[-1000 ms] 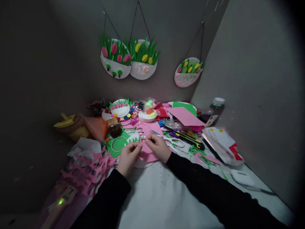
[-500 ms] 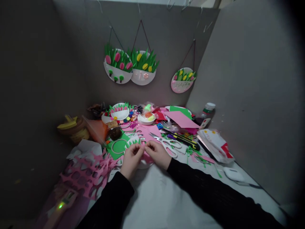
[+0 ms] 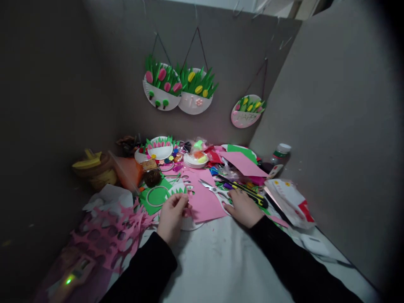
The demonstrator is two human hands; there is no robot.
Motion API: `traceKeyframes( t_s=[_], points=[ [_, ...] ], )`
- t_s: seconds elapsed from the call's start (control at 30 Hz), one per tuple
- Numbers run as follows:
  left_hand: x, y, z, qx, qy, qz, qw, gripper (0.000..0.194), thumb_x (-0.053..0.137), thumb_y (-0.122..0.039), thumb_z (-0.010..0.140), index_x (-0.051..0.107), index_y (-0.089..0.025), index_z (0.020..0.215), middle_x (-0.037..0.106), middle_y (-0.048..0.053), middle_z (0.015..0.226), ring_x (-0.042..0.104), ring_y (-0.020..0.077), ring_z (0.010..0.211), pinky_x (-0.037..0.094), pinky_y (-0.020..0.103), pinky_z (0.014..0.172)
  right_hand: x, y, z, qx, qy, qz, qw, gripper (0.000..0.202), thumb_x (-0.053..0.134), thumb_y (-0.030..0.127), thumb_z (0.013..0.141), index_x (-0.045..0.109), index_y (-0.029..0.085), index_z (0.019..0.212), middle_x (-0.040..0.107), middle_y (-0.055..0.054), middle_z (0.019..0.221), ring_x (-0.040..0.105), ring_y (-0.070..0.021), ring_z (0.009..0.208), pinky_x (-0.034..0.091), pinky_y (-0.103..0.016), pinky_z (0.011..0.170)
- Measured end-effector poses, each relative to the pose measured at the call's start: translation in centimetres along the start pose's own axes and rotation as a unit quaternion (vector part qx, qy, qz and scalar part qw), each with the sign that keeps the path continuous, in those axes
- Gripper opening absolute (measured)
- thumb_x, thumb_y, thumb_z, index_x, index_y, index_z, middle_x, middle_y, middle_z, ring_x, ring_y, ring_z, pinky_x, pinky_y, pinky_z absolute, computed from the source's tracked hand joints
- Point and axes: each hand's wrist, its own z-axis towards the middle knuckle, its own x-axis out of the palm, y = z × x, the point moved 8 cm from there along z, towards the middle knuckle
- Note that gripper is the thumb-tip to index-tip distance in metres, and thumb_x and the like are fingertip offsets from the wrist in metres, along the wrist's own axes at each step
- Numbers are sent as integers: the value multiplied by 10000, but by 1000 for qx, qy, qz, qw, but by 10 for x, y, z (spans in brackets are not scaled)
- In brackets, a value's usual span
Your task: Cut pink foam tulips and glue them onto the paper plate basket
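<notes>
We find the scissors point(image 3: 216, 190) on the pink sheet point(image 3: 206, 207), in front of us, their long axis slanting: blades away and to the left, white handles back toward our right hand point(image 3: 244, 207). That hand is much the nearer; its fingers, loosely curled, reach over the handle end, though we cannot tell whether they have closed on it. From the right hand, then, the scissors lie to the left and farther off, points facing away. Our left hand point(image 3: 173, 216) is narrow, thumb and fingertips pinched together at the sheet's left side, and we cannot tell whether a scrap sits between them. A black-and-yellow knife point(image 3: 261, 201) lies just beyond the right hand.
</notes>
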Motion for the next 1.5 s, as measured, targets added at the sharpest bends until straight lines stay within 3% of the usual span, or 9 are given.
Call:
traceKeyframes(
  t_s=[0.2, 0.3, 0.37, 0.43, 0.5, 0.57, 0.63, 0.87, 1.5],
  points=[
    [3, -1, -2, -8, -4, -25, 1000, 260, 673, -369, 726, 567, -132, 738, 576, -35, 557, 447, 38, 432, 320, 137, 410, 9, -11, -1, 3, 49, -79, 996, 273, 486, 323, 838, 625, 124, 962, 612, -157, 964, 570, -291, 915, 398, -361, 761],
    [0, -6, -3, -7, -22, -27, 999, 247, 702, -326, 689, 543, -138, 699, 563, -46, 525, 437, 33, 414, 318, 136, 413, -1, -16, 2, 7, 27, 7, 1000, 235, 483, 315, 817, 639, 152, 884, 613, -118, 904, 579, -261, 866, 401, -364, 767],
    [-2, -10, -4, -6, -34, -22, 999, 244, 719, -300, 668, 539, -139, 699, 561, -50, 511, 442, 34, 418, 324, 133, 421, -6, -19, 1, 25, 12, 150, 988, 252, 494, 363, 800, 613, 158, 883, 604, -85, 850, 578, -229, 795, 418, -348, 724],
    [-3, -14, -4, -3, -41, -21, 999, 246, 728, -283, 659, 536, -141, 717, 567, -50, 516, 459, 37, 434, 337, 130, 435, 3, -11, -5, 45, 67, 335, 939, 284, 508, 427, 784, 557, 162, 873, 580, -39, 748, 564, -184, 670, 427, -307, 613],
    [-3, -17, -5, 2, -46, -23, 999, 250, 728, -278, 666, 528, -145, 736, 580, -46, 543, 494, 45, 472, 362, 128, 458, 21, 15, -18, 49, 184, 481, 856, 307, 545, 468, 760, 488, 176, 838, 543, 8, 648, 538, -146, 557, 404, -262, 510],
    [-3, -20, -5, 10, -47, -32, 998, 251, 724, -282, 683, 525, -149, 763, 601, -36, 590, 534, 51, 526, 390, 127, 491, 30, 45, -33, 30, 261, 547, 795, 330, 589, 472, 728, 445, 186, 811, 523, 34, 597, 517, -123, 501, 394, -242, 474],
    [-4, -23, -6, 19, -49, -54, 997, 259, 721, -282, 697, 526, -156, 811, 618, -29, 639, 568, 56, 575, 416, 127, 525, 35, 68, -47, 19, 312, 555, 771, 341, 638, 433, 696, 424, 192, 806, 515, 46, 600, 499, -105, 493, 374, -221, 459],
    [-5, -27, -11, 31, -47, -114, 992, 309, 733, -229, 694, 496, -171, 883, 615, -40, 681, 616, 59, 619, 460, 136, 588, 18, 106, -62, -65, 346, 549, 758, 407, 676, 473, 681, 426, 195, 842, 510, 19, 716, 479, -108, 608, 383, -232, 524],
    [-3, -30, -15, 46, -36, -73, 996, 227, 683, -282, 738, 510, -170, 832, 610, -24, 718, 624, 82, 635, 483, 182, 612, 22, 107, -61, -69, 331, 545, 767, 288, 604, 321, 664, 391, 194, 811, 470, 37, 682, 416, -95, 558, 353, -239, 533]
  ],
)
